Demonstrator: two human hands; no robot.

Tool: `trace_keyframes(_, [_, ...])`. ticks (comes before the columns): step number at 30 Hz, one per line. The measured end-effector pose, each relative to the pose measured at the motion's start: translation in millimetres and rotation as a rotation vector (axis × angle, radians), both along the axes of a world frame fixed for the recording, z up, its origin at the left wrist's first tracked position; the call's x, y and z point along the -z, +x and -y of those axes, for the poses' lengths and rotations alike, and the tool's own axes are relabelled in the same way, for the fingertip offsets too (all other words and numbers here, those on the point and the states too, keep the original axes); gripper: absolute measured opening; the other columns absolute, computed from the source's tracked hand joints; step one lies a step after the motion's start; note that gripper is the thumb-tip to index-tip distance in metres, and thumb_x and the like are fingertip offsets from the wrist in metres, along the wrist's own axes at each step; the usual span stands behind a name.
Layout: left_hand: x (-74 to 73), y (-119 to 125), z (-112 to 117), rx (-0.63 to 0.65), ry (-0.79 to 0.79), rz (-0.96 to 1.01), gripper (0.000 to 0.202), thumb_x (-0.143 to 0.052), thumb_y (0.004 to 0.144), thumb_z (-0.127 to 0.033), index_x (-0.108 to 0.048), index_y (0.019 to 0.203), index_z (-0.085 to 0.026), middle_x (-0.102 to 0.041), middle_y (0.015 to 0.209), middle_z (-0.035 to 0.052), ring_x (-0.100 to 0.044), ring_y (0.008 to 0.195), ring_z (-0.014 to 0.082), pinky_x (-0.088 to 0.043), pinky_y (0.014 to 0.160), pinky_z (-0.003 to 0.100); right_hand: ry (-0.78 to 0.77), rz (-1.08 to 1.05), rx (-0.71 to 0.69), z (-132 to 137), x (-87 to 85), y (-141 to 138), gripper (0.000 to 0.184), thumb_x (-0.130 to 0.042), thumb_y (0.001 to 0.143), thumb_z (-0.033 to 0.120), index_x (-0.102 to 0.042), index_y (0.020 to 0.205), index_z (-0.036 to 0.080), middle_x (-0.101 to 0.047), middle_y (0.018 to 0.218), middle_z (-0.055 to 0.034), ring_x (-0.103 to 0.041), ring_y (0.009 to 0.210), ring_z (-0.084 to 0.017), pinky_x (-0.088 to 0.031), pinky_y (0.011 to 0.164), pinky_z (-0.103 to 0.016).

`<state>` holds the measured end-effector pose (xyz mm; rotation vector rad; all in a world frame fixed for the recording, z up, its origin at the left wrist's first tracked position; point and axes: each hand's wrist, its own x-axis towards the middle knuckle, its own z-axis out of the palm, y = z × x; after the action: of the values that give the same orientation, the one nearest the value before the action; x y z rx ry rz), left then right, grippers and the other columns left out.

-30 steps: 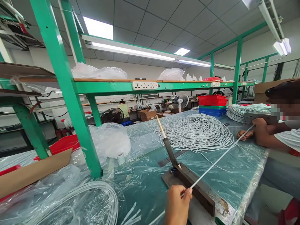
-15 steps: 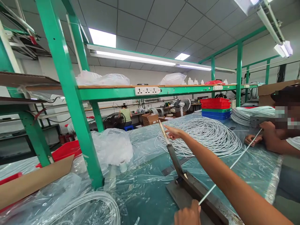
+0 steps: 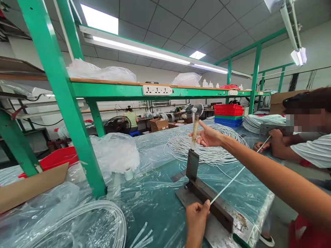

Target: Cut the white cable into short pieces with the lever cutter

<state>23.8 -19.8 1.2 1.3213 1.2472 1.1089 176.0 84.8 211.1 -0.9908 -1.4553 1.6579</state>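
Note:
My left hand (image 3: 197, 220), at the bottom middle, pinches a thin white cable (image 3: 227, 184) between thumb and fingers. The cable runs taut up to the right, to a co-worker's hands. Beside my left hand lies a lever cutter (image 3: 212, 206) with a dark metal bar on a flat plate. Its arm (image 3: 192, 165) stands upright. My right hand (image 3: 210, 135) has its fingers hooked behind the worn, tape-wrapped handle (image 3: 195, 129), with the thumb sticking up, off it. Short white cut pieces (image 3: 142, 237) lie left of my left hand.
A large loose coil of white cable (image 3: 207, 144) spreads behind the cutter; another coil (image 3: 261, 122) is farther right. Stacked trays (image 3: 229, 115) stand at the back. A co-worker's hand (image 3: 276, 135) is by a metal block. A green post (image 3: 69, 113) rises at left, near plastic bags (image 3: 116, 151).
The cutter's arm has swung from leaning left to upright, my right hand moving with it. My left hand has come up slightly, still holding the cable. The view has shifted to the right.

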Motion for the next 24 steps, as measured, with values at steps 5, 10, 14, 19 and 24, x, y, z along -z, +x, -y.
trace_keyframes(5, [-5.7,1,-5,-0.074,0.091,-0.044,0.033,-0.048,0.054,-0.048,-0.032,0.043,-0.022,-0.030,0.043,-0.0050,-0.028,0.046,0.0095,-0.020,0.049,0.024,-0.043,-0.057,0.074,73,20.5,33,0.052,-0.029,0.085,0.054,-0.058,0.088,0.010,-0.062,0.056,-0.0089,-0.053,0.040,-0.009,-0.036,0.037,-0.013])
trace_keyframes(10, [1.3,0,-4,-0.093,0.125,-0.105,0.030,-0.047,0.057,-0.045,-0.034,0.045,-0.021,-0.029,0.043,-0.0055,-0.028,0.045,0.0096,-0.019,0.048,0.024,-0.014,-0.064,0.147,117,48.1,50,0.023,-0.049,0.082,0.031,-0.060,0.088,0.011,-0.059,0.056,-0.0051,-0.049,0.039,-0.005,-0.034,0.038,-0.010])
trace_keyframes(14, [1.3,0,-4,-0.077,0.138,-0.121,0.027,-0.047,0.059,-0.040,-0.033,0.045,-0.022,-0.028,0.043,-0.0060,-0.027,0.044,0.0090,-0.018,0.047,0.024,-0.078,-0.015,0.185,137,62.4,55,0.020,-0.054,0.078,0.027,-0.061,0.090,0.012,-0.057,0.058,-0.0044,-0.047,0.037,-0.004,-0.035,0.036,-0.011])
trace_keyframes(19, [-1.4,0,-3,-0.085,0.141,-0.143,0.027,-0.048,0.061,-0.037,-0.034,0.045,-0.021,-0.029,0.043,-0.0062,-0.027,0.044,0.0089,-0.018,0.046,0.024,-0.157,0.050,0.319,160,78.8,56,0.030,-0.063,0.070,0.028,-0.060,0.098,0.018,-0.057,0.058,-0.0041,-0.044,0.033,-0.005,-0.033,0.031,-0.011])
trace_keyframes(24, [-0.5,1,-3,-0.088,0.117,-0.149,0.027,-0.049,0.061,-0.037,-0.034,0.045,-0.021,-0.029,0.041,-0.0066,-0.026,0.042,0.0084,-0.018,0.045,0.023,-0.185,0.156,0.294,176,96.1,62,0.043,-0.064,0.067,0.033,-0.054,0.107,0.021,-0.060,0.065,-0.0076,-0.048,0.035,-0.008,-0.037,0.032,-0.014])
